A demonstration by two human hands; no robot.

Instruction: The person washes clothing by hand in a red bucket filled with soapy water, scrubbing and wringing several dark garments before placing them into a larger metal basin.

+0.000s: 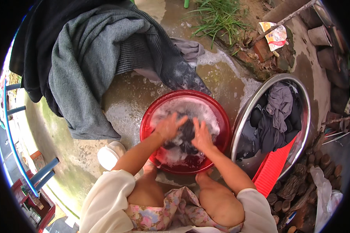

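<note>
Between my feet sits a red plastic basin (226, 131) holding sudsy water and a dark wet garment (185, 134). My left hand (169, 126) is over the left side of the garment, its fingers spread. My right hand (201, 134) is over the garment's right side, fingers apart as well. Both are slightly blurred, and neither has a visible hold on the cloth. Whether the fingertips touch it I cannot tell. White foam (175, 106) lines the far inner side of the basin.
At right, a large metal basin (306, 102) holds dark and grey clothes (280, 104) and a red ribbed washboard (275, 166). Grey and black garments (84, 67) hang at upper left. A white container (109, 154) stands left of the red basin. Stacked firewood (291, 186) lies lower right.
</note>
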